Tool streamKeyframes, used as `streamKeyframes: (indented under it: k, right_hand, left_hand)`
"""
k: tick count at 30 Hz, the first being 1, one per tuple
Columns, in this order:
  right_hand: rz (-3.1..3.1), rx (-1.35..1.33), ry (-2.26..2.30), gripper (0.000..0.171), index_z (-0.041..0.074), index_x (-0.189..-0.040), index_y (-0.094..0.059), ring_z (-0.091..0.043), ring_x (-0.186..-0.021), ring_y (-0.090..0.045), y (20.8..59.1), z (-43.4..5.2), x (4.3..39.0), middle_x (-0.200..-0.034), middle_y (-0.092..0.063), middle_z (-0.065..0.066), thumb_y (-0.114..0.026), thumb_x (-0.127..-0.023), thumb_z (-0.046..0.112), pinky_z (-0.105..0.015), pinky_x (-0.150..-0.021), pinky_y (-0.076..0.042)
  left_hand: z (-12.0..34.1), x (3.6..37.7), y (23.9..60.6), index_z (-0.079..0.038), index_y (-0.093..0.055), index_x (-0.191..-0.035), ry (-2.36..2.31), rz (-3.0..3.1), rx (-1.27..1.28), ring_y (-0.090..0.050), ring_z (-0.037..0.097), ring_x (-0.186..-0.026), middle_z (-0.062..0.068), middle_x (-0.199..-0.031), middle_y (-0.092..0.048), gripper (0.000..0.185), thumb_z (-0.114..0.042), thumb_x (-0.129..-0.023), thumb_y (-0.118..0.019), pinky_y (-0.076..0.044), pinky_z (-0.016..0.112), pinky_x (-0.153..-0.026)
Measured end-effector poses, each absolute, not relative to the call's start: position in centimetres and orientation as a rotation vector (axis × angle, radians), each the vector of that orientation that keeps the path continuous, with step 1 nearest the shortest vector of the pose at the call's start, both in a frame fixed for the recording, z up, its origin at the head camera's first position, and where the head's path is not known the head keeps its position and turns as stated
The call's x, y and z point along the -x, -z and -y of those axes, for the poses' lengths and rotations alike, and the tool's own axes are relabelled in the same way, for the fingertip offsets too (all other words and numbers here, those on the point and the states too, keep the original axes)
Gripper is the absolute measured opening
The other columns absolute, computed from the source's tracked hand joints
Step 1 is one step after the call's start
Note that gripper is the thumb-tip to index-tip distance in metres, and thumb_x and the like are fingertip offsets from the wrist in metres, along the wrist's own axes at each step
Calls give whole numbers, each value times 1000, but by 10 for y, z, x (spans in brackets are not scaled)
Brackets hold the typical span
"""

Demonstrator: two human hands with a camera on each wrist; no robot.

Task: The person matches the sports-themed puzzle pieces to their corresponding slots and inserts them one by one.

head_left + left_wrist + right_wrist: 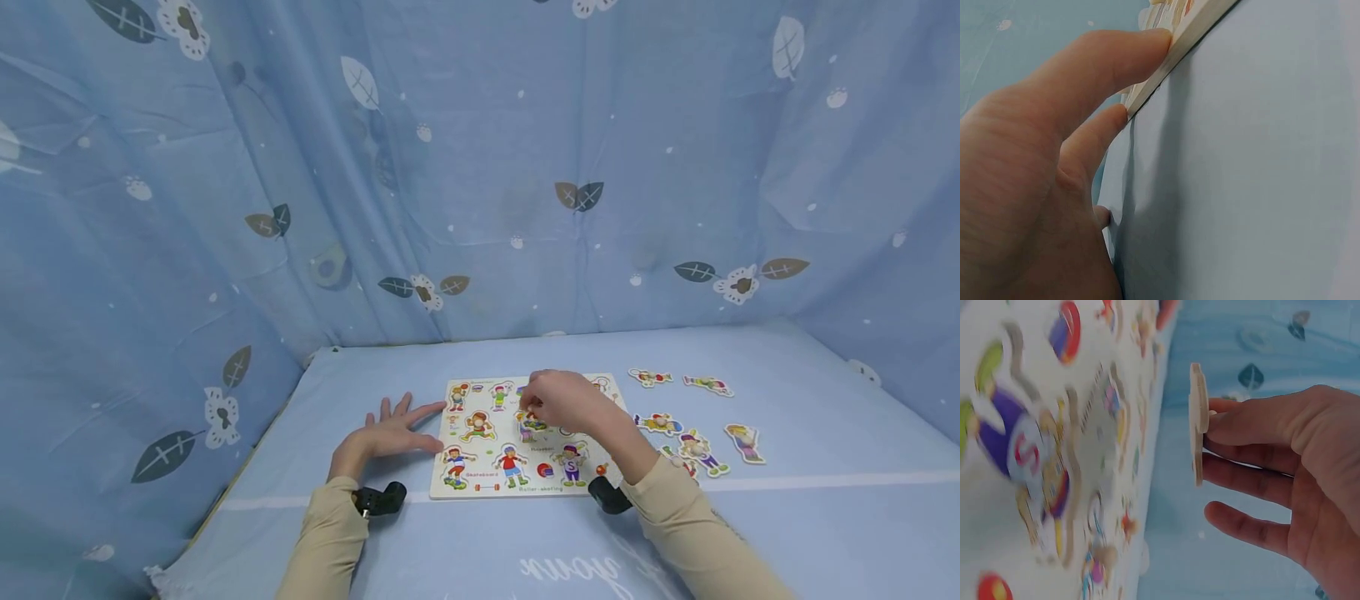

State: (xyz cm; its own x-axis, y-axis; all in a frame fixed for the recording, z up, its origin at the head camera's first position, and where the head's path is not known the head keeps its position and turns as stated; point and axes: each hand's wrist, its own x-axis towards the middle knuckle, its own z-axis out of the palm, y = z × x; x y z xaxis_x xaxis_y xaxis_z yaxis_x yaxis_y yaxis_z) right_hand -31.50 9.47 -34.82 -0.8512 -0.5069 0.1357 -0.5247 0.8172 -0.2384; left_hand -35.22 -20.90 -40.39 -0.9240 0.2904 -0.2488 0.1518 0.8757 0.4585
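A white wooden puzzle board point(487, 487) with cartoon sport figures lies flat on the blue table. My left hand point(397, 432) rests flat on the cloth, its straight fingers point(1116, 62) touching the board's left edge point(1172, 56). My right hand point(551, 402) hovers over the middle of the board and pinches a flat puzzle piece point(1197, 422) by its fingertips. That piece shows edge-on in the right wrist view, a short way above an empty figure-shaped recess point(1094, 434) in the board point(1016, 506). Several figures sit in their slots.
Several loose figure pieces point(701, 452) lie on the cloth right of the board, some point(650, 377) near its far corner. A blue leaf-print curtain point(480, 167) closes in the back and both sides. The table's left edge point(232, 492) is close to my left arm.
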Motion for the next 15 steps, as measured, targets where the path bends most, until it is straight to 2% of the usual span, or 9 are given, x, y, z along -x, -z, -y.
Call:
streamKeyframes:
  k: [7, 15]
  right_hand:
    - [2827, -1027, -405, 13, 14, -99, -79, -8, -80, -60, 350, -57, 306, -96, -68, 5, -68, -92, 10, -28, -72, -53]
    - [2795, -1192, -352, 14, 16, -98, -79, -4, -79, -59, 357, -26, 299, -92, -67, 7, -68, -92, 11, -23, -71, -51]
  left_hand:
    - [215, 352, 404, -33, -35, -154, -632, -2737, -313, 16, 52, -146, 22, -165, 1, 90, -64, -77, -69, 6, 72, -112]
    - [211, 354, 406, -35, -36, -153, -614, -2735, -337, 14, 53, -145, 23, -165, 1, 87, -63, -78, -68, 5, 74, -111]
